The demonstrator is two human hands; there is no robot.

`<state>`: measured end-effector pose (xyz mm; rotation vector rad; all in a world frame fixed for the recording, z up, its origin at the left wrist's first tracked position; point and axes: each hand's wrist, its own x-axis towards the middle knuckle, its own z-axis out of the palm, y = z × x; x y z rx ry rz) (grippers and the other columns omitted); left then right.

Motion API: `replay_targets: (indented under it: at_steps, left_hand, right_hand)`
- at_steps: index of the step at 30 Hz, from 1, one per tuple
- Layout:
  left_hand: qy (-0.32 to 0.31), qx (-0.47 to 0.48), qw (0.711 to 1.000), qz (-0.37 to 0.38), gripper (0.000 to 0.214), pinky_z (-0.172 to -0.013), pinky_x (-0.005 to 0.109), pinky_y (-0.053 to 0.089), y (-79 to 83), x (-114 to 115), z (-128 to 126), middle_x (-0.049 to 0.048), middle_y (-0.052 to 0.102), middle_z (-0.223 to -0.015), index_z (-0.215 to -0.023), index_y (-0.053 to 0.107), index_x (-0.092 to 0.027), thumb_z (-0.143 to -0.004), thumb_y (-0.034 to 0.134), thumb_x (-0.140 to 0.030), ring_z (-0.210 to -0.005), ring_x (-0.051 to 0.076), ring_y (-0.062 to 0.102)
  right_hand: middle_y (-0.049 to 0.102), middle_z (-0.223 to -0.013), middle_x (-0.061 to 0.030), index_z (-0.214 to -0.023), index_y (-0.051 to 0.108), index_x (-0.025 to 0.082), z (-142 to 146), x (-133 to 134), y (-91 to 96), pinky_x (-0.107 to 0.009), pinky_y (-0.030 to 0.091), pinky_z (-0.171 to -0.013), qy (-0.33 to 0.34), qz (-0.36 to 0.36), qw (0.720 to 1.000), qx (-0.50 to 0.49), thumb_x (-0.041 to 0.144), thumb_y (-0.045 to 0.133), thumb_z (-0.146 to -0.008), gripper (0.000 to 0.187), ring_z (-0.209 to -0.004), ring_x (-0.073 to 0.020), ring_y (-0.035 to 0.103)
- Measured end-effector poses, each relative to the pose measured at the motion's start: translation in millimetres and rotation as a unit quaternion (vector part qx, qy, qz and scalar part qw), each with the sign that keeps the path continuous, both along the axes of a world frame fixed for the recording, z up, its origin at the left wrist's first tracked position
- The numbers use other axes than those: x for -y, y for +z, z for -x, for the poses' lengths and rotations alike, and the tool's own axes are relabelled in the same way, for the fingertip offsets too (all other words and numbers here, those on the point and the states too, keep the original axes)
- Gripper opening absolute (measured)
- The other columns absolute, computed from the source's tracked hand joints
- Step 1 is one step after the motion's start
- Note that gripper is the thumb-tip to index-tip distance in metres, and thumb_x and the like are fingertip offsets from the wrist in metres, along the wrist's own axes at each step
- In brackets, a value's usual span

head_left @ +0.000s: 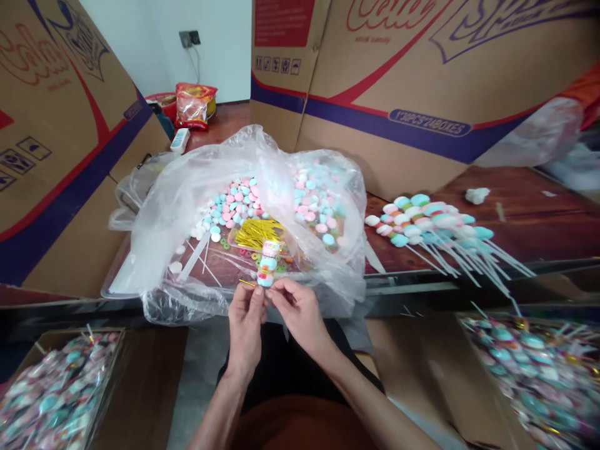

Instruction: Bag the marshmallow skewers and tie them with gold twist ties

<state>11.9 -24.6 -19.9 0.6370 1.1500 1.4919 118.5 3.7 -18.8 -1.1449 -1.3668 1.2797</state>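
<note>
Both hands meet at the table's near edge and pinch the base of a wrapped candy skewer point(267, 262), which stands upright with pink, blue and white pieces. My left hand point(247, 325) grips it from the left, with a gold twist tie point(247, 283) sticking out beside the fingers. My right hand point(300, 312) pinches it from the right. Just beyond lie a bunch of gold twist ties point(255, 232) and loose pastel candies point(237, 203) on an open clear plastic bag point(187, 187).
A pile of unwrapped candy skewers point(422, 219) lies on the wooden table to the right. Open boxes of wrapped skewers sit at lower left point(51, 394) and lower right point(539, 375). Large cardboard cartons point(422, 75) wall the table behind and at left point(56, 137).
</note>
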Motion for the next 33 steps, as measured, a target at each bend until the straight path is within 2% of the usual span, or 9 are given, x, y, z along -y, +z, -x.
replay_targets:
  at_steps: [3,7,12,15,18,22,26,29,33]
  left_hand:
    - [-0.018,0.057,0.998,0.029,0.038,-0.045,0.017,0.021,6.0,-1.6,0.9,-0.0072,0.04,-0.061,-0.073,0.052,-0.017,-0.081,0.08,-0.042,-0.05,0.004,0.022]
    - [-0.1,0.179,0.975,0.089,0.039,-0.041,0.015,0.015,21.3,-3.4,5.8,-0.0106,0.031,-0.056,-0.077,0.055,-0.017,-0.072,0.087,-0.039,-0.048,0.003,0.012]
    - [-0.214,0.236,0.932,0.174,0.048,-0.039,0.012,0.011,30.7,0.6,12.7,-0.012,0.023,-0.055,-0.075,0.056,-0.016,-0.058,0.095,-0.038,-0.049,0.003,0.009]
    - [-0.231,0.168,0.936,0.206,0.047,-0.039,0.012,0.016,24.2,3.3,8.5,-0.0108,0.029,-0.054,-0.073,0.056,-0.016,-0.061,0.094,-0.041,-0.047,0.003,0.014]
    - [-0.167,0.012,0.973,0.155,0.039,-0.042,0.014,0.025,13.3,9.0,-5.6,-0.0076,0.044,-0.057,-0.091,0.065,-0.018,-0.073,0.085,-0.046,-0.047,0.004,0.028]
    - [-0.106,-0.155,0.978,0.093,0.039,-0.05,0.02,0.039,4.3,21.0,-25.7,-0.001,0.062,-0.07,-0.097,0.073,-0.019,-0.073,0.084,-0.047,-0.059,0.011,0.049]
    - [-0.121,-0.15,0.975,0.115,0.039,-0.049,0.02,0.039,8.2,21.1,-44.2,-0.0003,0.063,-0.07,-0.09,0.075,-0.018,-0.063,0.091,-0.042,-0.058,0.011,0.05]
    - [-0.171,-0.058,0.967,0.179,0.042,-0.044,0.016,0.034,16.3,13.1,-64.3,-0.0036,0.054,-0.061,-0.079,0.07,-0.015,-0.057,0.095,-0.04,-0.049,0.005,0.037]
    - [-0.231,0.02,0.933,0.274,0.045,-0.042,0.013,0.032,22.5,4.3,-94.5,-0.004,0.053,-0.066,-0.079,0.065,-0.014,-0.052,0.098,-0.031,-0.052,0.004,0.039]
  right_hand:
    - [0.057,-0.067,0.0016,-0.077,0.057,0.02,0.2,4.7,-0.7,-0.025,0.04,-0.056,-0.009,-0.009,1.0,0.006,0.032,0.057,-0.091,0.019,-0.059,-0.0129,0.05]
    - [0.054,-0.074,0.0018,-0.083,0.053,0.021,-7.7,10.5,7.5,-0.025,0.044,-0.063,0.023,-0.006,0.999,-0.027,0.032,0.051,-0.097,0.018,-0.067,-0.0135,0.052]
    - [0.056,-0.091,-0.0025,-0.087,0.05,0.022,-25.8,8.7,21.0,-0.029,0.048,-0.081,0.072,-0.107,0.992,-0.013,0.023,0.044,-0.097,0.012,-0.085,-0.0163,0.055]
    - [0.051,-0.081,-0.0005,-0.085,0.043,0.023,-33.7,11.6,14.1,-0.028,0.047,-0.071,0.075,-0.16,0.983,0.055,0.018,0.042,-0.094,0.01,-0.074,-0.0156,0.05]
    - [0.049,-0.08,-0.001,-0.088,0.04,0.024,-39.3,21.0,2.5,-0.029,0.045,-0.067,0.017,-0.182,0.971,0.153,0.017,0.04,-0.093,0.009,-0.071,-0.0169,0.048]
    - [0.055,-0.084,-0.0022,-0.092,0.044,0.023,-55.9,34.1,3.0,-0.029,0.046,-0.071,-0.025,-0.106,0.982,0.155,0.016,0.04,-0.094,0.008,-0.075,-0.0171,0.053]
    - [0.056,-0.076,0.0026,-0.087,0.05,0.022,-86.7,41.8,7.0,-0.022,0.045,-0.063,-0.001,-0.032,0.997,0.077,0.015,0.048,-0.093,0.009,-0.068,-0.0131,0.052]
    - [0.059,-0.078,0.0008,-0.088,0.056,0.021,-108.0,50.7,-3.2,-0.023,0.047,-0.067,-0.059,-0.115,0.988,0.089,0.019,0.045,-0.099,0.015,-0.072,-0.0137,0.056]
    - [0.07,-0.097,-0.008,-0.102,0.065,0.02,-129.8,67.9,-23.2,-0.028,0.05,-0.074,-0.16,-0.285,0.917,0.229,0.016,0.038,-0.103,0.027,-0.083,-0.017,0.062]
